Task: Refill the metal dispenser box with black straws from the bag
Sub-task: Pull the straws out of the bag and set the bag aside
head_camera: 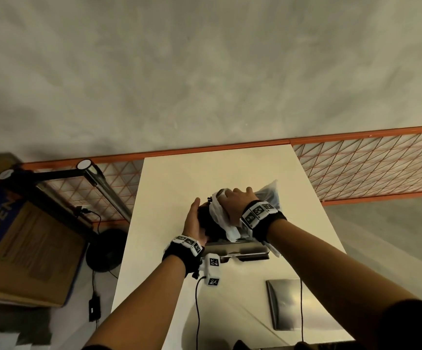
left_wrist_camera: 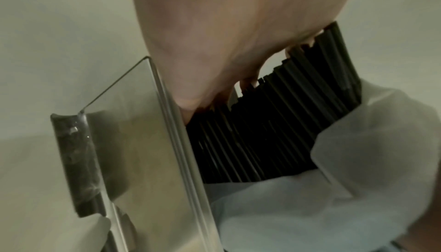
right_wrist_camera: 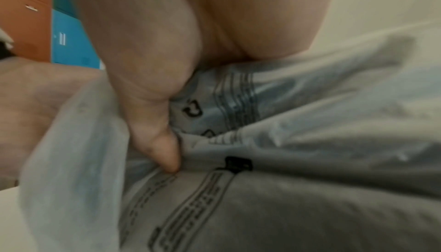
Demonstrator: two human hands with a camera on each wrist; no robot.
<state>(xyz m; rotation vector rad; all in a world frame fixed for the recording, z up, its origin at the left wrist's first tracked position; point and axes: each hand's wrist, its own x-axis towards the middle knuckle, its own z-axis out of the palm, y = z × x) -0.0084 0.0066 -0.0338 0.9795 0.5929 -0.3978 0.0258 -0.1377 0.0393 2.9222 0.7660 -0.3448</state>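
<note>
In the head view a clear plastic bag point(head_camera: 268, 195) of black straws point(head_camera: 208, 223) is tipped over the open metal dispenser box point(head_camera: 240, 250) on the white table point(head_camera: 169, 188). My left hand point(head_camera: 198, 214) cups and grips the bare end of the straw bundle sticking out of the bag's mouth. My right hand point(head_camera: 232, 202) grips the bag from above. The left wrist view shows the straws point(left_wrist_camera: 274, 124) lying just inside the box wall point(left_wrist_camera: 143, 152), with the bag point(left_wrist_camera: 358, 161) pulled back from them. In the right wrist view my thumb point(right_wrist_camera: 155, 133) presses into the crumpled bag point(right_wrist_camera: 310, 142).
A flat metal lid point(head_camera: 285, 304) lies on the table near me, right of centre. A white tagged device point(head_camera: 212, 271) with a cable sits by my left wrist. An orange wire-mesh rack point(head_camera: 369, 168) runs behind the table. A cardboard box point(head_camera: 15, 236) and a black clamp arm point(head_camera: 53, 175) stand at left.
</note>
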